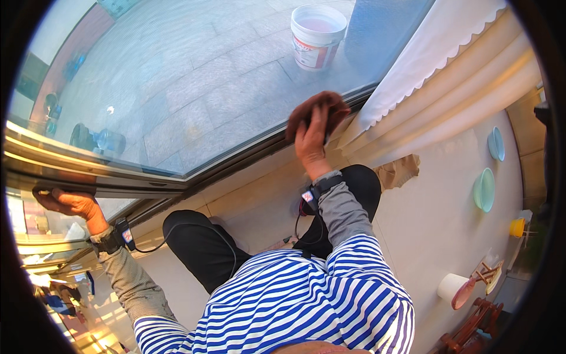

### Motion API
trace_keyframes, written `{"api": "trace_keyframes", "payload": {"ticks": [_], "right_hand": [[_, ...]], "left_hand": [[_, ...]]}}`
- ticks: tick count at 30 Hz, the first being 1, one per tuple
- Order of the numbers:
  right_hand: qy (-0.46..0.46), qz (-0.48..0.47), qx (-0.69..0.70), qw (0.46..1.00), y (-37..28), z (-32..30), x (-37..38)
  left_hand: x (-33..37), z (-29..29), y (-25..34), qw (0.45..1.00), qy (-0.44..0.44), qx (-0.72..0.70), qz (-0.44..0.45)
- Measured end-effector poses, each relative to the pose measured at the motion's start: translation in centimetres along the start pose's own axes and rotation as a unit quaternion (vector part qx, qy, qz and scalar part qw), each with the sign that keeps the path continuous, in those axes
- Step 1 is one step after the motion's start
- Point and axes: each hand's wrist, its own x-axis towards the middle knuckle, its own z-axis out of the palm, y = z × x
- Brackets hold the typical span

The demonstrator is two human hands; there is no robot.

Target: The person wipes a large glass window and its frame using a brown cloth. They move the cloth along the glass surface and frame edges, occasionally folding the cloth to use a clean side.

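My right hand (312, 138) presses a brown cloth (333, 109) against the lower part of a large glass pane (230, 88), just above its dark metal frame (271, 137). The hand and cloth are slightly blurred. Far to the left, my left hand (76, 205) is closed on the edge of a shiny metal door frame (112, 186). Its fingertips are partly hidden in shadow. Both wrists wear black straps with cables.
Behind the glass, a white bucket (318, 38) stands on grey paving. Cream curtains (448, 100) hang right of my right hand. Brown cardboard (398, 171) lies on the tiled floor, with green basins (484, 190) and a white container (453, 289) farther right.
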Motion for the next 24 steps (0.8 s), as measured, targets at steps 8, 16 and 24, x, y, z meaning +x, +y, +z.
{"api": "trace_keyframes", "payload": {"ticks": [8,16,24], "right_hand": [[0.221,0.264,0.188,0.92,21.5,-2.9,12.1],[0.158,0.465,0.168,0.854,25.2,-5.3,13.1],[0.104,0.491,0.091,0.86,11.7,0.6,5.2]], "left_hand": [[0.3,0.0,1.4,0.996,-0.003,-0.014,-0.089],[0.8,-1.7,-1.6,0.97,-0.032,0.198,0.135],[-0.2,0.0,-0.1,1.0,0.014,0.018,-0.003]]}}
